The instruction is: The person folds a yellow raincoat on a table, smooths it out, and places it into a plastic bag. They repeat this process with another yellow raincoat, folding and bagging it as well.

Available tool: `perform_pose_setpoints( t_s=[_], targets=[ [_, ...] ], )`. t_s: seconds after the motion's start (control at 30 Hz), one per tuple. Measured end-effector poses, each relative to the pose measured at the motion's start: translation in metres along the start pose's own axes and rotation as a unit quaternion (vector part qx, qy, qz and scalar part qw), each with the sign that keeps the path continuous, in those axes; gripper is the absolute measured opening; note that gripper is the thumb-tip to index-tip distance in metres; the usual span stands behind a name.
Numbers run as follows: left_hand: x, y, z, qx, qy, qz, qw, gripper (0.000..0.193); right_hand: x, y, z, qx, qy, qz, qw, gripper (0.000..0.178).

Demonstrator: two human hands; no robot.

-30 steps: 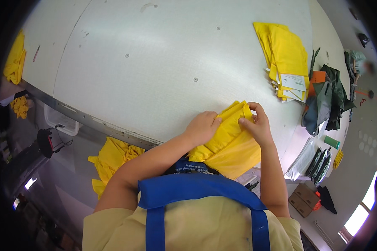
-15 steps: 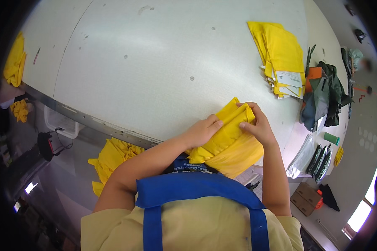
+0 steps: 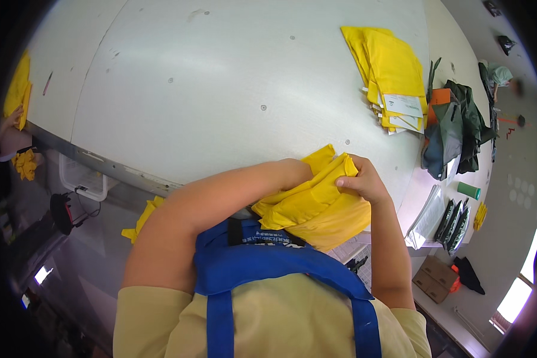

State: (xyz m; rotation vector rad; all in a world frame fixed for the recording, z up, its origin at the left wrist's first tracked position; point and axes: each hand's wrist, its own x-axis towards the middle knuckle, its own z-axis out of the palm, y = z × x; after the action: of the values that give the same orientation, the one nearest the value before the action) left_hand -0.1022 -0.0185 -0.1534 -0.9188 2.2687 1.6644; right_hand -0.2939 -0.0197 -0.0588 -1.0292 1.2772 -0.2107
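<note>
A folded yellow fabric piece [image 3: 316, 206] rests at the table's near edge and hangs over it toward my apron. My right hand [image 3: 367, 181] grips its upper right corner, thumb on top and fingers behind. My left hand [image 3: 295, 173] reaches into or behind the cloth's upper left side; its fingers are hidden by the folds. Beyond, to the right, lies a stack of yellow fabric pieces [image 3: 394, 65] with white paper labels at their near ends. More yellow cloth [image 3: 142, 221] shows below the table edge, partly behind my left arm.
The pale table [image 3: 221, 77] stretches ahead. Dark green fabric [image 3: 468, 119] and an orange box [image 3: 440, 96] sit right, near a green roll [image 3: 469, 190] and plastic-wrapped packs [image 3: 451, 224]. At far left, another person's hand [image 3: 12, 118] touches yellow cloth [image 3: 18, 86]. A white plastic basket [image 3: 80, 176] stands below.
My left hand has moved off the top of the cloth to its far left side, the fingers now out of sight. My right hand keeps its hold. Another person's hand has appeared at far left.
</note>
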Motion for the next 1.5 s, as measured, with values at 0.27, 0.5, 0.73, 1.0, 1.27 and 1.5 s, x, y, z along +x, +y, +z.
perform_pose_setpoints(
  t_s=[0.27,0.5,0.73,1.0,1.27,1.5],
  targets=[
    [-0.016,-0.021,0.045,-0.178,0.269,-0.042,0.946,0.015,-0.006,0.019,-0.011,0.014,-0.002,-0.103,0.995,0.050],
    [-0.019,-0.008,0.045,-0.290,0.385,-0.051,0.875,0.013,0.005,0.027,-0.008,-0.095,0.060,-0.109,0.988,0.033],
    [-0.015,0.012,-0.001,-0.221,0.486,-0.028,0.845,0.016,0.003,0.003,0.017,-0.398,0.122,-0.117,0.902,0.031],
    [-0.015,0.028,-0.003,0.049,0.549,0.026,0.834,0.012,0.055,0.047,0.042,-0.568,0.345,-0.194,0.722,0.022],
    [-0.049,0.010,0.019,0.075,0.480,-0.039,0.873,0.011,0.061,0.078,0.073,-0.240,0.416,-0.341,0.808,0.014],
    [-0.052,0.014,0.023,0.065,0.473,-0.011,0.878,0.010,0.079,0.065,0.060,-0.269,0.408,-0.220,0.844,0.022]
  ],
)
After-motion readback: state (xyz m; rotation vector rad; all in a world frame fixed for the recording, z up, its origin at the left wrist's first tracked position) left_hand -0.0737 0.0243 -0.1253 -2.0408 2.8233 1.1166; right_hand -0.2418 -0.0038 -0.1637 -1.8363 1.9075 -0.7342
